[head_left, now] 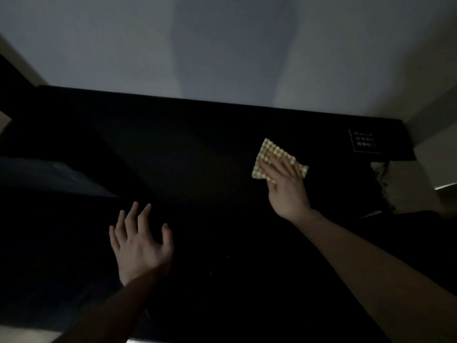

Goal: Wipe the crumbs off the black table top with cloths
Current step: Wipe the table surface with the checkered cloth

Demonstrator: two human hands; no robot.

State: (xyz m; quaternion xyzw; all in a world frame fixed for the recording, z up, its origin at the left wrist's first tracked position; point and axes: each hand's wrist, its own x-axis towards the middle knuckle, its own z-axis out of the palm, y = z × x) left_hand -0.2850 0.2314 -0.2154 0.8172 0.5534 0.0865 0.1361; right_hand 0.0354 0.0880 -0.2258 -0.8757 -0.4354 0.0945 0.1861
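label (365,141) text unreadable, cloth (274,152) partly hidden

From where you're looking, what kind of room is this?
Probably a dim room at home or in an office: a black table top set against a pale wall, a checked cloth under the right hand.
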